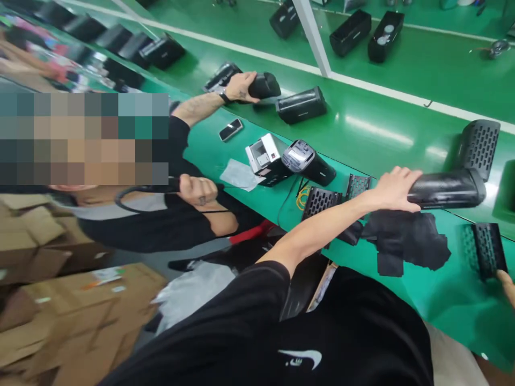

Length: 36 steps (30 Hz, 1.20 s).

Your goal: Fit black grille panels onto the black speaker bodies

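Cardboard boxes [60,300] far left. Co-worker's hand [241,87] grips far speaker [265,86]. Loose grilles [319,201] unfitted on green belt [362,128]. Left hand [396,188] curls over black speaker [446,188] lying on belt, above black cloth [406,241]. Right hand [507,287] at frame edge by end grille [488,249]; grip cannot tell.

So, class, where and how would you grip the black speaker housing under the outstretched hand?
Probably around its near end, from above, where the left hand holds it: the speaker housing lies flat, narrow and rounded, its far end crowded by an upright housing.
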Each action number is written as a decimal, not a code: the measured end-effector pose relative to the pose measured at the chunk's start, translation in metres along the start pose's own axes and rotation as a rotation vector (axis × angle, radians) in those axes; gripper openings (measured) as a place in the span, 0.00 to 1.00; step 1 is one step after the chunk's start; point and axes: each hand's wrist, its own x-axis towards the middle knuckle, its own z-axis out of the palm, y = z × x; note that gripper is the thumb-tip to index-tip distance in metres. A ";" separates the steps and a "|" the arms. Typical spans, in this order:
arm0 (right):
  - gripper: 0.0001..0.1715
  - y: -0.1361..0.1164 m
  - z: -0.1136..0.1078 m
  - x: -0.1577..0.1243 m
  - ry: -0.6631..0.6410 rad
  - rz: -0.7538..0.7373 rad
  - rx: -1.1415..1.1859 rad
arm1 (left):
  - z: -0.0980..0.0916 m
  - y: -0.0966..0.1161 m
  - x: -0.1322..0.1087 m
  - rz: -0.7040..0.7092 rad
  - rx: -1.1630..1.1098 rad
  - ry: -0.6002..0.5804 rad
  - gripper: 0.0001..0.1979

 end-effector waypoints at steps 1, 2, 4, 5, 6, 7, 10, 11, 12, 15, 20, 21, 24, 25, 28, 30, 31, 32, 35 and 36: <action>0.38 0.000 0.004 -0.014 0.030 0.050 0.031 | 0.009 0.007 -0.003 0.023 0.012 -0.036 0.46; 0.38 -0.002 0.010 -0.032 0.042 0.080 0.080 | 0.017 0.012 -0.005 0.036 0.015 -0.065 0.46; 0.35 -0.017 0.029 -0.078 -0.039 0.041 0.203 | 0.033 0.016 -0.011 0.032 0.012 -0.106 0.46; 0.33 -0.027 0.042 -0.104 -0.146 -0.022 0.257 | 0.041 0.016 -0.014 0.016 0.016 -0.121 0.46; 0.32 -0.039 0.057 -0.129 -0.277 -0.094 0.294 | 0.047 0.016 -0.018 -0.008 0.026 -0.131 0.46; 0.32 -0.051 0.073 -0.152 -0.397 -0.153 0.315 | 0.054 0.014 -0.022 -0.038 0.043 -0.132 0.46; 0.27 -0.078 0.116 -0.198 -0.517 -0.194 0.313 | 0.069 0.006 -0.034 -0.128 0.112 -0.136 0.46; 0.24 -0.082 0.125 -0.204 -0.519 -0.192 0.311 | 0.073 0.002 -0.037 -0.148 0.132 -0.145 0.46; 0.21 -0.084 0.131 -0.207 -0.522 -0.196 0.318 | 0.075 -0.001 -0.040 -0.162 0.148 -0.152 0.46; 0.18 -0.079 0.132 -0.202 -0.558 -0.241 0.402 | 0.076 -0.007 -0.045 -0.162 0.167 -0.112 0.51; 0.27 -0.066 0.099 -0.192 -0.657 -0.230 0.642 | 0.060 0.005 -0.083 -0.182 0.004 0.167 0.26; 0.30 -0.065 0.089 -0.193 -0.671 -0.208 0.698 | 0.057 0.008 -0.098 -0.239 -0.055 0.149 0.23; 0.34 -0.069 0.062 -0.198 -0.701 -0.115 0.896 | 0.060 0.016 -0.144 -0.446 -0.358 -0.300 0.36; 0.33 -0.072 0.053 -0.201 -0.720 -0.061 0.987 | 0.065 0.019 -0.156 -0.477 -0.519 -0.493 0.38; 0.32 -0.082 0.036 -0.211 -0.784 0.104 1.193 | 0.085 0.029 -0.177 -0.425 -0.883 -0.639 0.34; 0.31 -0.089 0.034 -0.216 -0.810 0.125 1.210 | 0.096 0.037 -0.177 -0.376 -0.853 -0.415 0.34; 0.30 -0.091 0.036 -0.217 -0.797 0.121 1.206 | 0.100 0.041 -0.175 -0.361 -0.805 -0.329 0.27; 0.29 -0.091 0.038 -0.216 -0.768 0.120 1.207 | 0.103 0.043 -0.172 -0.354 -0.774 -0.282 0.18; 0.27 -0.085 0.043 -0.199 -0.620 0.124 1.218 | 0.101 0.035 -0.163 -0.367 -0.738 -0.278 0.13; 0.26 -0.079 0.042 -0.189 -0.571 0.116 1.215 | 0.099 0.029 -0.160 -0.384 -0.678 -0.301 0.13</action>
